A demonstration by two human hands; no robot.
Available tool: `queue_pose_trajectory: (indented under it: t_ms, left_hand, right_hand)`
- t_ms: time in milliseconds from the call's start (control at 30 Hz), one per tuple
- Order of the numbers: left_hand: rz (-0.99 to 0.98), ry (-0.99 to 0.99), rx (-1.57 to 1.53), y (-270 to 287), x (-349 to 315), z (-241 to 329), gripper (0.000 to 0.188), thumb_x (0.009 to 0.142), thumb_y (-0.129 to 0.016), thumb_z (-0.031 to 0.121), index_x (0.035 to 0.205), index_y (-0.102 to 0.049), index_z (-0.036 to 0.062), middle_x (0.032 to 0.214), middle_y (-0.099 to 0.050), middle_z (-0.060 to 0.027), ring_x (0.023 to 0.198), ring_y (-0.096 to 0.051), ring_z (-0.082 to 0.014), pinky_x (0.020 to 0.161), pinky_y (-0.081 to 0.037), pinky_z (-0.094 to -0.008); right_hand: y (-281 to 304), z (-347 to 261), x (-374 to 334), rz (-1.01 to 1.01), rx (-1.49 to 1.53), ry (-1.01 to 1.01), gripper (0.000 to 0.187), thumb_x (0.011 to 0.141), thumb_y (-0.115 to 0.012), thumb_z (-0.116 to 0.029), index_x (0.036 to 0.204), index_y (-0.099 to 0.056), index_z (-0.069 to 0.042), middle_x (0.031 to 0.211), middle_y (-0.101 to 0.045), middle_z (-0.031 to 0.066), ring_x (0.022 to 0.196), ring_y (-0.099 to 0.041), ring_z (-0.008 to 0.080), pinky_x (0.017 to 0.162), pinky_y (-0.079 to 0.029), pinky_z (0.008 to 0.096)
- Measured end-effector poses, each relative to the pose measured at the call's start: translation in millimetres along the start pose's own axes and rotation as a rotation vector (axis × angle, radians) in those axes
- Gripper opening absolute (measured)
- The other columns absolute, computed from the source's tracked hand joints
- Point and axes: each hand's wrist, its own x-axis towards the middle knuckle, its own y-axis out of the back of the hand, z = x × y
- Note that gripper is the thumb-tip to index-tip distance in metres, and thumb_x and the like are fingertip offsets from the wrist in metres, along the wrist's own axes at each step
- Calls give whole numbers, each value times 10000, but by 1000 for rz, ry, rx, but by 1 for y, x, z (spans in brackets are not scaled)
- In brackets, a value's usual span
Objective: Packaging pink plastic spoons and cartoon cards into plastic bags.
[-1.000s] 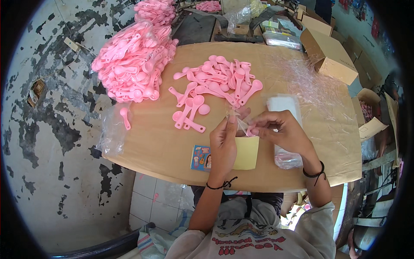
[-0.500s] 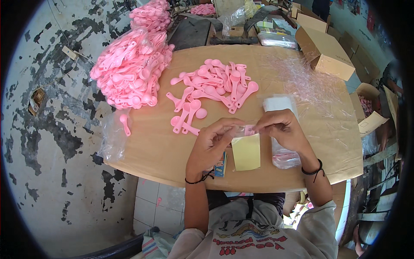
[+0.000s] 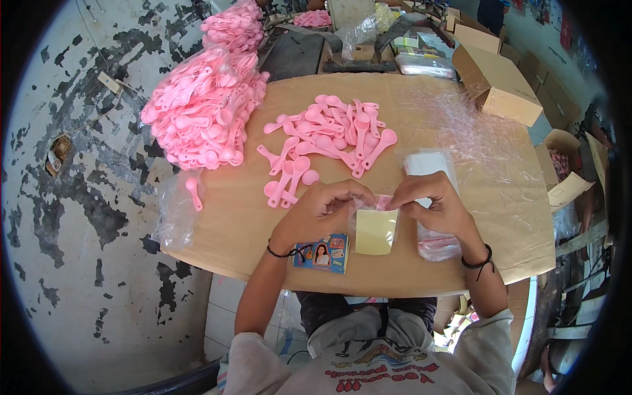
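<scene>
Two hands meet over the middle of the worktop (image 3: pixel 500 224), near its front edge. By that edge, blue picture cards (image 3: pixel 322 255) lie below the left wrist, probably to stay within reach. The left hand (image 3: pixel 321 207) and the right hand (image 3: pixel 438 201) pinch the far end of a clear plastic bag (image 3: pixel 353 230), seemingly keeping it taut. Just right lies a stack of clear bags (image 3: pixel 438 245). Beyond, loose pink measuring spoons (image 3: pixel 359 128) spread toward the far edge, bagged spoons (image 3: pixel 204 112) bulk at the far left corner, and a cardboard box (image 3: pixel 500 82) stands at the far right one.

Curled fingers hide the left fingertips and most of a pink piece (image 3: pixel 382 201) between them; whether the yellow card (image 3: pixel 375 234) is inside the bag or under it is hard to tell.
</scene>
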Motion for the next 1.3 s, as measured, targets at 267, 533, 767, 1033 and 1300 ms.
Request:
queue_pose_trajectory:
  t_ms: [267, 533, 767, 1033, 1300]
  left_hand:
    - [-138, -74, 104, 15, 7, -10, 176, 870, -508, -60, 991, -631, -26, 917, -677, -70, 860, -634, -98, 779, -506, -227]
    - [-18, 119, 146, 7, 7, -19, 195, 814, -723, -4, 939, -573, 6, 854, -640, -48, 819, -640, -68, 662, -538, -232]
    - [104, 144, -51, -1, 6, -1, 244, 857, -702, 91, 1058, -594, 6, 958, -682, -70, 889, -683, -162, 744, -568, -284]
    - [-55, 120, 631, 45, -12, 17, 223, 880, -652, 161, 1045, -638, 12, 987, -680, -125, 879, -677, -233, 779, -558, -330]
    - [-277, -222, 707, -1, 28, -6, 422, 879, -660, 210, 1253, -557, 43, 1309, -545, -150, 1207, -532, -299, 999, -444, -393]
  right_hand:
    - [-1, 3, 2, 17, -2, 10, 245, 692, -565, 118, 834, -716, -12, 822, -713, 107, 760, -671, 212, 683, -507, 307]
    - [-5, 12, 5, 246, 129, -96, 220, 769, -596, 60, 983, -613, 14, 786, -671, 111, 741, -658, 176, 677, -520, 317]
    - [6, -41, -10, 266, -17, -371, 209, 901, -650, -53, 1100, -608, -3, 909, -666, 38, 806, -603, 79, 672, -499, 236]
    - [85, -85, -312, 591, -165, -964, 334, 867, -670, -151, 1146, -582, 12, 1035, -612, 61, 939, -554, 128, 795, -456, 256]
    - [70, -54, -202, 885, -571, -705, 262, 978, -514, -170, 1143, -622, 2, 998, -637, 14, 823, -533, 69, 675, -416, 212]
